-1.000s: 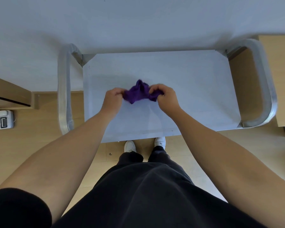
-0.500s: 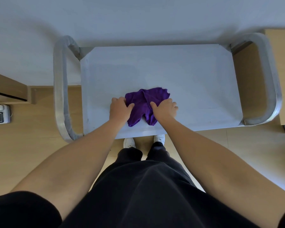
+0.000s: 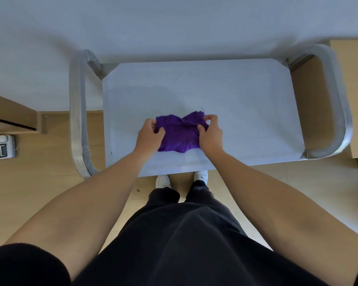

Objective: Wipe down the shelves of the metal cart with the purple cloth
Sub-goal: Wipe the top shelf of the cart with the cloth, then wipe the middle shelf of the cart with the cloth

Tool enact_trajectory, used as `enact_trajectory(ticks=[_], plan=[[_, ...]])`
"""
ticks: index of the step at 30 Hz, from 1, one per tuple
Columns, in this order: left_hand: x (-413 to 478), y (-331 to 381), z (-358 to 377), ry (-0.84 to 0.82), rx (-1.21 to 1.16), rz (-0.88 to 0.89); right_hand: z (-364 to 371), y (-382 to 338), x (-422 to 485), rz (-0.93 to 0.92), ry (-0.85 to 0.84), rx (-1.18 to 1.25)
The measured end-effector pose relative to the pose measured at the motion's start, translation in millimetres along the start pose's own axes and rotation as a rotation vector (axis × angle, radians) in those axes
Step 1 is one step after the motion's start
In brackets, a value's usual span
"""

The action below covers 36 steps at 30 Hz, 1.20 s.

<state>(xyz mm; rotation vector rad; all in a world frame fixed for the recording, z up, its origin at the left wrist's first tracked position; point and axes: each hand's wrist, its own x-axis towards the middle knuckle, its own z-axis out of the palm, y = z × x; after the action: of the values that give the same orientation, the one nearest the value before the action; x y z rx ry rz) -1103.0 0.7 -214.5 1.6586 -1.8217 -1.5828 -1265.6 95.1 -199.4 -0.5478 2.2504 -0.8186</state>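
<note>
Purple cloth [image 3: 179, 136] lies rumpled, frayed-edged, pinched by both hands on cart shelf [image 3: 236, 96]

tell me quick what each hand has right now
left hand: grips the purple cloth at its left edge
right hand: pinches the purple cloth's right edge

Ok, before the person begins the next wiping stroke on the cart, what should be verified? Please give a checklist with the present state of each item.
1. The purple fabric cloth lies on the grey metal cart's flat top shelf: ok.
2. The left hand grips the cloth's left edge: ok.
3. The right hand pinches its right edge: ok.
4. The cloth is spread flat: not ok, it is wrinkled.
5. Nothing else lies on the visible shelf surface: ok.
6. Condition of the lower shelves: cannot tell, the top shelf hides them.
</note>
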Motion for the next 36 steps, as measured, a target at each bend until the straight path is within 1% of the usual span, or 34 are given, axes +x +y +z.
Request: enact_trajectory(ticks=[1, 3, 5, 7, 8, 10, 11, 13, 16, 18, 20, 24, 26, 31, 36], plan=[[-3, -6, 3, -0.022, 0.010, -0.031, 3, 6, -2, -0.007, 0.016, -0.078], [-8, -13, 7, 0.008, 0.004, -0.052, 10, 11, -4, -0.072, 0.096, -0.307], [-10, -15, 5, 0.071, -0.002, -0.043, 16, 5, -9, -0.216, 0.153, -0.448], [-9, -17, 0, 0.139, 0.009, -0.041, 25, -1, -12, -0.342, 0.069, -0.536], [-8, -19, -4, 0.169, 0.023, -0.047, 32, -2, -14, -0.355, 0.001, -0.589], [-10, -25, -12, 0.203, 0.046, -0.066, 45, 2, -15, -0.312, -0.102, -0.715], [-11, -28, -15, 0.203, 0.053, -0.077, 50, 5, -14, -0.292, -0.117, -0.775], [-15, -38, -20, 0.185, 0.051, -0.091, 55, 7, -12, -0.298, -0.091, -0.851], [-20, -51, -21, 0.157, 0.040, -0.104, 58, 7, -12, -0.410, -0.060, -0.903], [-23, -53, -20, 0.147, 0.041, -0.095, 59, 10, -14, -0.426, -0.099, -0.878], [-27, -52, -19, 0.134, 0.031, -0.071, 57, 12, -17, -0.382, -0.159, -0.791], [-37, -51, -19, 0.114, 0.045, -0.029, 41, 16, -36, -0.308, -0.211, -0.472], [-47, -52, -17, 0.117, 0.050, -0.011, 32, 18, -50, -0.299, -0.220, -0.364], [-93, -64, -6, 0.101, 0.131, 0.044, 20, 37, -91, -0.331, -0.287, -0.265], [-155, -106, 5, 0.066, 0.262, 0.030, 16, 88, -134, -0.332, -0.371, -0.251]])
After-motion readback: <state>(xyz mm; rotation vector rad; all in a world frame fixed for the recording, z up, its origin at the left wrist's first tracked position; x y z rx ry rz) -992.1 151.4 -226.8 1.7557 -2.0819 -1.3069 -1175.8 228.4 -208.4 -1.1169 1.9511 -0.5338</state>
